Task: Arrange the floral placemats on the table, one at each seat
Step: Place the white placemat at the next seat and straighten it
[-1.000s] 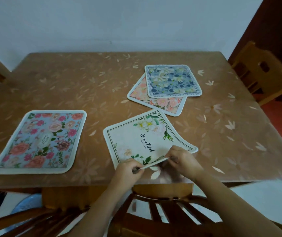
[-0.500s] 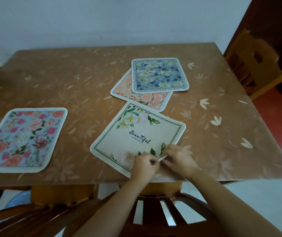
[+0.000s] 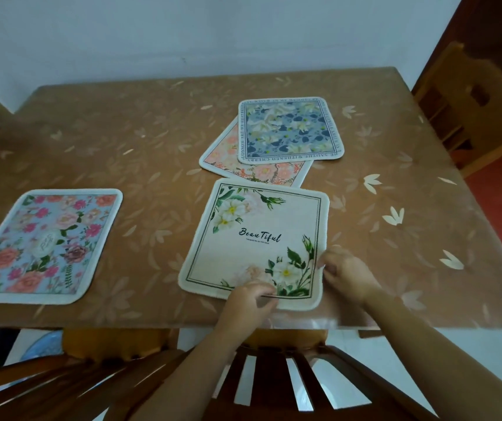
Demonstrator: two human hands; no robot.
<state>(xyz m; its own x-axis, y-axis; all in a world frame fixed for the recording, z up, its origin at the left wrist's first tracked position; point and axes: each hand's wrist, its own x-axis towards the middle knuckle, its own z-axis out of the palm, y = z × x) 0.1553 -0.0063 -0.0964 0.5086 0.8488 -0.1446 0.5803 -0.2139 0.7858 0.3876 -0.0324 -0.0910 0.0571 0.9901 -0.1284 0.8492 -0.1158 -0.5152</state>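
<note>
Cream mat point(image 3: 252, 238): "BeauTiful", small line under it unreadable. Blue mat point(image 3: 289, 130) border text, partly legible: "WITHERED CHERRY". Pink mat point(image 3: 46, 244) oval label: too blurred.

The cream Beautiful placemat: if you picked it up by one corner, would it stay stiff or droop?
Probably droop: the cream Beautiful placemat looks thin, with a soft, fuzzy cloth edge. It is likely light too, since it lies nearly flush with the glossy table cover. Pushed, it may slide easily on that sheen.

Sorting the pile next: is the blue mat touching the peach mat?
Touching. Head view shows the blue mat lying flat across the peach mat, covering most of it.
</note>
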